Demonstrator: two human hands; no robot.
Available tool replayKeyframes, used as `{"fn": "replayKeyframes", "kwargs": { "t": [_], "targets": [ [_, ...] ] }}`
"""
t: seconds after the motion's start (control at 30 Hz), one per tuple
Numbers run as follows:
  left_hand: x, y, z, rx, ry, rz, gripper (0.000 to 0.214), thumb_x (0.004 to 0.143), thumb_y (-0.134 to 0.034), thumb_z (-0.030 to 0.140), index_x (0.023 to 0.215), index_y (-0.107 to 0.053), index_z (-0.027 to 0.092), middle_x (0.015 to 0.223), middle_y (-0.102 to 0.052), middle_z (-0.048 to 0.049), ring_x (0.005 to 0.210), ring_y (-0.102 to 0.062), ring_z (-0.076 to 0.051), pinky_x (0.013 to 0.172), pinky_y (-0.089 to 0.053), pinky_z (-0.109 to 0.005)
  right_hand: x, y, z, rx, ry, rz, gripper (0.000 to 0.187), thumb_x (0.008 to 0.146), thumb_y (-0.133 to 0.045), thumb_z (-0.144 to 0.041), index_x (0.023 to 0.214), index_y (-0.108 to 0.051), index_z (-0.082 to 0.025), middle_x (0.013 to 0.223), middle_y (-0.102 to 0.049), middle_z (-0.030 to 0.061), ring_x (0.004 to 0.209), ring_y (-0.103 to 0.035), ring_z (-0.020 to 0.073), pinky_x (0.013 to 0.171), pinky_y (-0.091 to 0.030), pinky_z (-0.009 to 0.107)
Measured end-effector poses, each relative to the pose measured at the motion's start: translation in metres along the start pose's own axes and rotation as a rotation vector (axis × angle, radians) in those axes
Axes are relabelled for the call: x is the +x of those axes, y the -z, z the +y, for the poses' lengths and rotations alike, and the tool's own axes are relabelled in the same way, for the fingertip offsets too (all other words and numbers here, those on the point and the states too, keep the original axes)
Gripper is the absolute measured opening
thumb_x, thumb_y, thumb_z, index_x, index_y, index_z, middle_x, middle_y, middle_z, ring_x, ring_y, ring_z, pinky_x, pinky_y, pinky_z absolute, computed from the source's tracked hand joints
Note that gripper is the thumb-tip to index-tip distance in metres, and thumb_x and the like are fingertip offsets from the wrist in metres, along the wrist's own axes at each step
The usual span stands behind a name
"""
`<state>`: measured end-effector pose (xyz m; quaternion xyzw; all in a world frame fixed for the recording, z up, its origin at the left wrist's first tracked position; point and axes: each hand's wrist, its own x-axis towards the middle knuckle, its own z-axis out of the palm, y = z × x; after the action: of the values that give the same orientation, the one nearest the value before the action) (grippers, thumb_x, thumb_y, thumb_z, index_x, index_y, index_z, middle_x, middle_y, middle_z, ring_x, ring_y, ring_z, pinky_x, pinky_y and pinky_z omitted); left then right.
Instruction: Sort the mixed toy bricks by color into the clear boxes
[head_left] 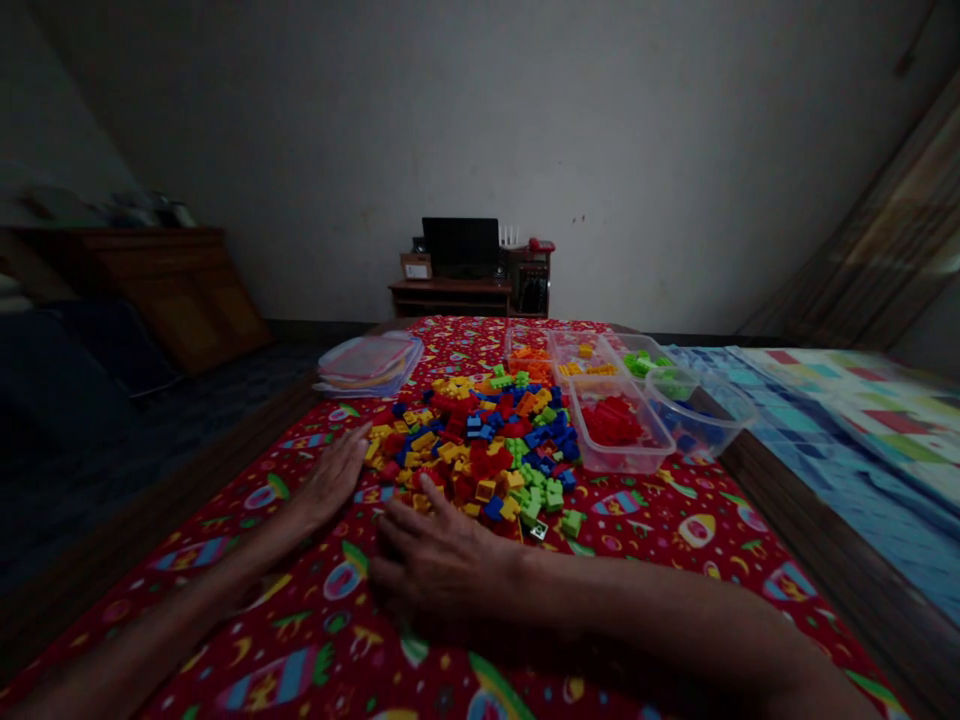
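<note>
A loose pile of toy building bricks in red, yellow, blue and green lies mid-table. Flat along the pile's left side rests my left hand, its fingers stretched out towards the bricks and nothing in it. My right hand lies at the near edge of the pile, palm down, fingers apart and pointing left, the thumb beside yellow and red bricks. I see no brick held in it, though its palm is hidden. A few green bricks sit loose at the pile's front right.
Right of the pile stand clear plastic tubs: red bricks in a near tub, blue in a round tub, others with orange, yellow and green. Stacked lids lie at the back left. A patterned red cloth covers the table.
</note>
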<state>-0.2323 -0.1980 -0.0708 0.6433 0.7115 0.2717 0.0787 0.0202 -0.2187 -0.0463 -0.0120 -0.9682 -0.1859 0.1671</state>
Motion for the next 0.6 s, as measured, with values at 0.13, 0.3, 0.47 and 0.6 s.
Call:
{"fn": "replayKeyframes", "kwargs": {
  "t": [0.13, 0.3, 0.47, 0.6],
  "targets": [
    [0.011, -0.022, 0.009, -0.079, -0.133, 0.055, 0.06, 0.094, -0.015, 0.046, 0.141, -0.034, 0.013, 0.148, -0.038, -0.0123, 0.138, -0.031, -0.021, 0.115, -0.025, -0.042, -0.002, -0.004, 0.022, -0.056, -0.119, -0.028, 0.021, 0.092, -0.04, -0.019, 0.098, -0.059, -0.013, 0.113, -0.058, 0.0168, 0.118, -0.043, 0.0306, 0.103, -0.025, 0.061],
    [0.033, -0.033, 0.046, -0.187, -0.089, 0.13, 0.061, 0.092, -0.015, 0.046, 0.135, -0.041, 0.01, 0.14, -0.047, -0.0153, 0.132, -0.041, -0.023, 0.112, -0.03, -0.044, -0.002, 0.0, 0.04, 0.012, -0.183, -0.056, 0.017, 0.092, -0.043, -0.024, 0.097, -0.057, -0.015, 0.106, -0.059, 0.0132, 0.11, -0.046, 0.0278, 0.099, -0.033, 0.054],
    [0.052, -0.023, 0.077, -0.2, -0.141, 0.169, 0.059, 0.09, -0.02, 0.044, 0.133, -0.045, 0.01, 0.131, -0.056, -0.0148, 0.122, -0.052, -0.024, 0.106, -0.038, -0.042, -0.008, 0.016, 0.065, -0.027, -0.276, -0.098, 0.015, 0.091, -0.044, -0.019, 0.098, -0.057, -0.015, 0.103, -0.061, 0.0115, 0.102, -0.05, 0.025, 0.092, -0.039, 0.044],
    [0.075, -0.014, 0.089, -0.1, -0.237, 0.018, 0.044, 0.081, -0.043, 0.035, 0.115, -0.063, 0.016, 0.114, -0.068, -0.0091, 0.105, -0.062, -0.025, 0.095, -0.047, -0.039, -0.018, 0.028, 0.091, -0.04, -0.448, -0.201, 0.023, 0.089, -0.041, -0.014, 0.106, -0.057, -0.016, 0.095, -0.064, 0.0111, 0.092, -0.056, 0.0237, 0.081, -0.041, 0.038]
  ]
}}
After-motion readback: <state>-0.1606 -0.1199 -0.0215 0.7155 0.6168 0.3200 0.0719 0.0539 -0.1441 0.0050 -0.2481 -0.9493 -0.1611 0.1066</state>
